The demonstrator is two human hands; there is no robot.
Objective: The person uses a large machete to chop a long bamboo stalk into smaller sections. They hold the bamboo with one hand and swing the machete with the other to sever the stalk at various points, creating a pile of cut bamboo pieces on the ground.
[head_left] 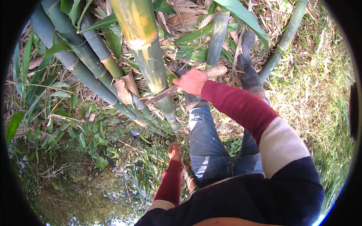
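My right hand (191, 81) is wrapped round the wooden handle (218, 71) of a machete. Its dull, worn blade (164, 94) points left and lies across a thick green bamboo culm (150, 62), seemingly touching it. On that culm, a yellowed upper section meets a pale ring at the joint. My left hand (174, 151) hangs low beside my left thigh, apart from the bamboo, its fingers curled in with nothing visible in them. A cut bamboo stump (218, 35) stands just beyond my right hand.
Several more bamboo culms (75, 62) lean together at the left, with dry sheath pieces (123, 90) on them. Another culm (284, 43) slants at the far right. Dry leaves cover the ground round my dark boots (249, 71). Leafy undergrowth (83, 139) grows at the left.
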